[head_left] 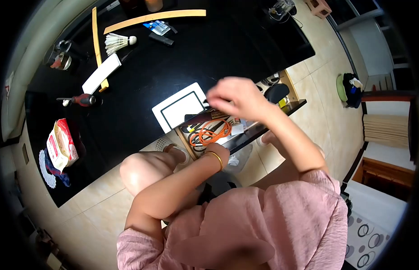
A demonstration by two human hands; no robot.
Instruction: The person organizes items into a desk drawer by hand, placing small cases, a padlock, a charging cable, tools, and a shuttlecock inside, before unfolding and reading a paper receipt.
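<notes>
Both hands are working at an open drawer [245,135] that sticks out from under the black desk [182,67], just past centre of my view. My right hand [236,98] hovers over the drawer's far end with the fingers curled downward; it is motion-blurred, and I cannot tell whether it grips anything. My left hand [217,150] sits at the drawer's near edge, at about seven o'clock from the right hand. A gold bangle [215,156] rings its wrist, and the fingers are hidden from me, so I cannot tell how wide they are.

Between the two hands, inside the drawer, lies a coil of orange cable [213,132], with dark tools and small papers packed around it. On the desktop, at nine o'clock from the right hand and close beside it, lies a white pad with a dark border [181,108].

Farther out on the desk, toward ten o'clock, I see a red-handled screwdriver [82,100], a flat white bar [101,73] and a shuttlecock [118,42]. A long wooden strip [155,18] lies near twelve o'clock. A red and white packet [61,144] rests at the desk's nine o'clock edge. At the bottom of the view are my bare knee [142,168] and a pink garment [263,225].
</notes>
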